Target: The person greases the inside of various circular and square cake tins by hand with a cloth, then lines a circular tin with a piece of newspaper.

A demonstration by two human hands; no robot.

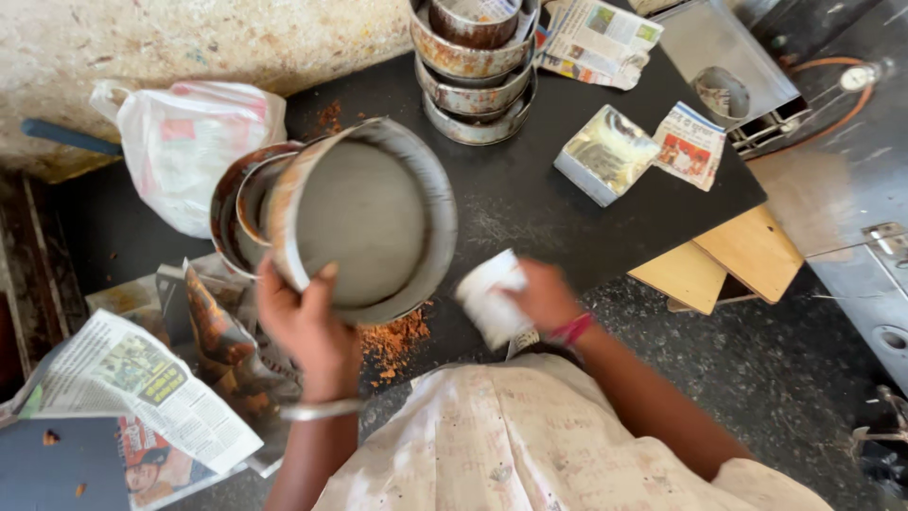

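The left hand (307, 331) has its fingers clamped on the rim of a round metal tin (364, 220), thumb inside the lip and the other fingers behind the wall, tilting the tin so its open mouth faces the camera. The right hand (544, 295) is closed around a crumpled white paper (490, 301), blurred, held just beside the tin's lower rim and above the black tabletop (530, 203). The tin's inside looks dull grey and bare, while its outer wall carries rusty brown crust; judging by that, the inner face appears wiped or lined already and the outside not yet. Behind it, touching, lie 2 more nested tins (236, 213) on their sides, still stained brown, so these look untreated. At the top edge a stack of tins (475, 71) stands upright, at least 4 nested, with a pale lining showing in the uppermost one; whether those are finished I cannot tell. Orange-brown crumbs (397, 341) lie on the tabletop under the held tin. A white plastic bag (184, 142) sits to the left, contents hidden. Further right a small square tin (605, 151) lined with shiny foil rests near folded newspaper (690, 142), and more newspaper sheets (132, 393) lie low on the left.
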